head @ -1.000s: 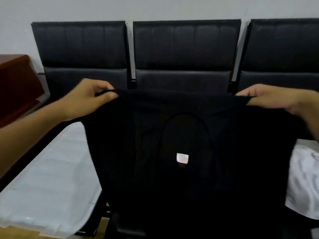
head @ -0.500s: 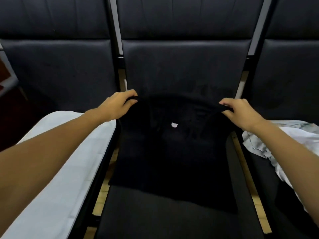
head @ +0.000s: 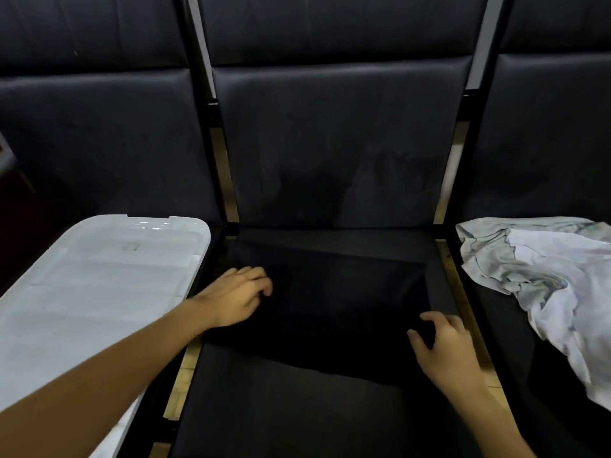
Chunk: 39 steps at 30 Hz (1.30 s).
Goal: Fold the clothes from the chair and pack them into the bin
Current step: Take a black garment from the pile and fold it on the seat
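At the far left we see a white bin lid (head: pixel 99 279) lying flat on the left chair seat, its glossy top catching a glare near the far edge; whether a bin sits under it we cannot tell. Just right of it our left hand (head: pixel 234 299) reaches in over the gap between the seats and rests on the left part of the black shirt (head: pixel 330 302). Its fingers (head: pixel 261 279) are curled down onto the cloth, with their tips hidden in the dark fabric, so we cannot tell whether this grip pinches the shirt or only presses it.

The shirt lies spread on the middle chair (head: pixel 281 408), covering the far half of the seat up to the backrest. It is plain black, nearly the same tone as the seat, so its outline is faint. We can make out a slanting edge or crease running from the far left corner toward the right, a fairly straight right side, and a near edge that runs across the seat, lower on the right than on the left. The surface looks mostly flat. The near part of the seat is bare.

Our right hand (head: pixel 446 348) sits at the shirt's near right corner. Its thumb and fingers are bent, with dark cloth showing between them, but motion blur keeps us from telling whether this grip holds the corner.

On the right chair lies a crumpled white garment (head: pixel 545 285) with grey marbled patches, well apart from the shirt.
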Each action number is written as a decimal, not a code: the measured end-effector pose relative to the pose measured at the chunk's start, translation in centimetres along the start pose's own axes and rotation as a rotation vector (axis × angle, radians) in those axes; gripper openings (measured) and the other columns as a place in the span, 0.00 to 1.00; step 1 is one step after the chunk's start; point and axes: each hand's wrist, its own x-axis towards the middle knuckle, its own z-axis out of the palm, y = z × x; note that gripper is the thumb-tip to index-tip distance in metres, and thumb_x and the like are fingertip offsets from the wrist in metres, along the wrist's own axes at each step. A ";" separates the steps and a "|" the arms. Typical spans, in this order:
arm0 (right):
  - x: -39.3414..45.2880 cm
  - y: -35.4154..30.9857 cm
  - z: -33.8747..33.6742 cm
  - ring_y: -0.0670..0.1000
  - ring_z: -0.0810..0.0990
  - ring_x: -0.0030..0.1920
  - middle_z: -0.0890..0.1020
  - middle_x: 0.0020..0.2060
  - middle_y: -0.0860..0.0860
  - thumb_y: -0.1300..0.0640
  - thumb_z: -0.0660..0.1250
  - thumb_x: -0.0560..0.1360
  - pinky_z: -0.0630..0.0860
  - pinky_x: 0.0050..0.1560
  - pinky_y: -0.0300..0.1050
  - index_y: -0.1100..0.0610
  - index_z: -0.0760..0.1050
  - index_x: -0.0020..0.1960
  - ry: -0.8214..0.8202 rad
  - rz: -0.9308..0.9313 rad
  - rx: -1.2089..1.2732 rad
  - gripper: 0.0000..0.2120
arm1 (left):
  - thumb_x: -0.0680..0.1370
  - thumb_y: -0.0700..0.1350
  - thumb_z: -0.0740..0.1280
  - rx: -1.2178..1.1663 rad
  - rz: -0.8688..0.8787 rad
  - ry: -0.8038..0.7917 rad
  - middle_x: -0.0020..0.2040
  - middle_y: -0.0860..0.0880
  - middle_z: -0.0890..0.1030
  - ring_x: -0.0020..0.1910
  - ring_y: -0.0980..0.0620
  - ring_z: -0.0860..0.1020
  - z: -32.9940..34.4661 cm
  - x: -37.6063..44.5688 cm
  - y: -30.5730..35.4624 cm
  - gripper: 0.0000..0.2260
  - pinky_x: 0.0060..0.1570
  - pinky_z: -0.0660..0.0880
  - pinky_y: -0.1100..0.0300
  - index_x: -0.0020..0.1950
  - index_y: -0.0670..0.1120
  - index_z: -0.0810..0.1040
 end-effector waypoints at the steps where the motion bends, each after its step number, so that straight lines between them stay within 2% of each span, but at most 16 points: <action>1: -0.3 -0.2 0.4 0.62 0.74 0.64 0.74 0.63 0.59 0.52 0.74 0.73 0.73 0.62 0.54 0.57 0.72 0.68 -0.035 0.085 -0.017 0.25 | 0.80 0.46 0.61 -0.005 0.038 0.030 0.61 0.55 0.73 0.61 0.52 0.73 -0.3 2.1 1.6 0.10 0.56 0.65 0.57 0.61 0.53 0.74; 4: -0.6 -1.7 0.8 0.61 0.76 0.64 0.75 0.64 0.58 0.50 0.75 0.72 0.76 0.61 0.56 0.56 0.62 0.74 -0.164 0.201 0.022 0.36 | 0.82 0.55 0.60 -0.060 0.103 0.032 0.66 0.53 0.72 0.66 0.51 0.70 -1.1 9.2 6.7 0.16 0.62 0.65 0.54 0.68 0.52 0.70; 8: 0.6 -1.7 0.5 0.56 0.81 0.57 0.81 0.53 0.51 0.48 0.74 0.72 0.79 0.55 0.52 0.53 0.72 0.64 -0.261 0.325 0.087 0.24 | 0.79 0.55 0.67 -0.200 0.097 -0.157 0.77 0.48 0.62 0.75 0.48 0.61 -1.5 17.6 13.4 0.34 0.74 0.58 0.50 0.79 0.50 0.55; 10: 1.2 -1.0 -0.2 0.52 0.83 0.50 0.83 0.47 0.48 0.47 0.75 0.71 0.81 0.51 0.50 0.54 0.79 0.56 -0.317 0.350 0.238 0.17 | 0.77 0.50 0.70 -0.218 0.068 -0.260 0.76 0.47 0.63 0.75 0.45 0.61 -1.1 20.5 15.4 0.36 0.74 0.58 0.49 0.79 0.50 0.53; 14: 2.4 1.8 -2.7 0.51 0.83 0.48 0.85 0.46 0.49 0.47 0.75 0.71 0.81 0.51 0.50 0.52 0.81 0.51 -0.296 0.371 0.371 0.13 | 0.76 0.46 0.71 -0.212 0.075 -0.352 0.59 0.48 0.75 0.60 0.45 0.72 -1.1 24.6 17.8 0.16 0.58 0.70 0.50 0.62 0.50 0.73; 16: 2.8 4.0 -4.6 0.52 0.85 0.48 0.86 0.45 0.49 0.49 0.76 0.69 0.82 0.53 0.53 0.54 0.82 0.51 -0.210 0.372 0.450 0.14 | 0.74 0.43 0.73 -0.427 0.135 -0.294 0.44 0.50 0.78 0.48 0.49 0.76 -1.6 25.9 19.4 0.06 0.46 0.70 0.56 0.48 0.47 0.78; 19: 2.1 6.2 -8.6 0.53 0.86 0.41 0.87 0.40 0.52 0.61 0.76 0.71 0.83 0.47 0.52 0.58 0.82 0.49 -0.041 0.331 0.682 0.08 | 0.70 0.35 0.72 -0.856 0.149 -0.233 0.40 0.46 0.79 0.41 0.51 0.76 -4.0 26.5 22.0 0.05 0.44 0.72 0.57 0.45 0.38 0.80; 21: 1.2 5.7 -11.3 0.54 0.87 0.39 0.87 0.40 0.55 0.64 0.74 0.72 0.83 0.40 0.48 0.58 0.81 0.48 -0.012 0.284 0.846 0.06 | 0.70 0.31 0.70 -0.955 0.166 -0.194 0.38 0.48 0.80 0.39 0.56 0.76 -6.3 26.3 22.8 0.07 0.43 0.73 0.62 0.42 0.42 0.80; 23: 0.5 3.8 -12.3 0.57 0.87 0.43 0.87 0.43 0.57 0.64 0.73 0.72 0.84 0.44 0.50 0.59 0.81 0.51 -0.099 0.185 0.967 0.07 | 0.71 0.28 0.69 -0.905 0.167 -0.142 0.38 0.52 0.80 0.37 0.61 0.76 -8.6 25.7 22.0 0.11 0.42 0.72 0.68 0.43 0.45 0.81; 25: 0.0 0.8 -11.1 0.57 0.86 0.47 0.86 0.45 0.58 0.66 0.72 0.73 0.82 0.50 0.52 0.62 0.81 0.51 -0.197 0.077 0.983 0.07 | 0.72 0.29 0.67 -0.752 0.164 -0.079 0.44 0.47 0.81 0.44 0.56 0.78 -10.1 24.6 18.9 0.10 0.48 0.74 0.62 0.49 0.40 0.82; 27: -0.5 -2.0 -8.4 0.48 0.84 0.43 0.86 0.42 0.50 0.64 0.72 0.74 0.80 0.47 0.41 0.58 0.81 0.48 -0.285 -0.057 0.888 0.04 | 0.68 0.33 0.64 -0.539 0.208 -0.063 0.48 0.45 0.81 0.50 0.47 0.80 -10.1 22.8 14.3 0.13 0.53 0.76 0.54 0.49 0.40 0.82; 29: -1.3 -4.4 -5.9 0.45 0.81 0.42 0.84 0.40 0.46 0.58 0.72 0.76 0.76 0.43 0.35 0.54 0.80 0.49 -0.507 -0.122 0.835 0.03 | 0.64 0.38 0.60 -0.237 0.212 -0.170 0.51 0.51 0.78 0.54 0.46 0.77 -9.6 20.4 9.7 0.17 0.58 0.74 0.50 0.44 0.54 0.82; 31: -1.4 -5.0 -4.8 0.50 0.84 0.45 0.84 0.46 0.53 0.56 0.69 0.78 0.80 0.44 0.39 0.56 0.80 0.55 -0.728 -0.080 0.802 0.07 | 0.66 0.36 0.59 -0.017 0.127 -0.319 0.55 0.58 0.75 0.57 0.52 0.72 -8.7 18.2 6.3 0.20 0.63 0.68 0.48 0.40 0.61 0.80; 33: -0.6 -3.9 -4.3 0.52 0.84 0.43 0.85 0.45 0.57 0.57 0.67 0.80 0.82 0.47 0.48 0.60 0.81 0.53 -0.582 -0.012 0.739 0.07 | 0.69 0.32 0.58 -0.010 0.085 -0.321 0.57 0.59 0.74 0.59 0.55 0.69 -7.6 17.1 5.4 0.23 0.66 0.67 0.48 0.43 0.60 0.80; 36: 1.4 -0.3 -3.8 0.50 0.83 0.45 0.84 0.43 0.49 0.52 0.72 0.75 0.80 0.52 0.54 0.54 0.81 0.50 -0.143 0.061 0.265 0.06 | 0.76 0.37 0.64 0.020 0.220 -0.182 0.64 0.54 0.74 0.66 0.51 0.70 -5.9 17.6 9.0 0.16 0.66 0.68 0.48 0.58 0.56 0.78; 39: 2.3 1.2 -3.2 0.53 0.81 0.55 0.80 0.56 0.52 0.48 0.75 0.72 0.78 0.55 0.48 0.54 0.75 0.64 -0.177 0.168 0.058 0.24 | 0.74 0.45 0.73 0.200 0.473 -0.187 0.78 0.53 0.62 0.77 0.51 0.56 -3.5 19.5 14.7 0.34 0.74 0.57 0.51 0.77 0.55 0.62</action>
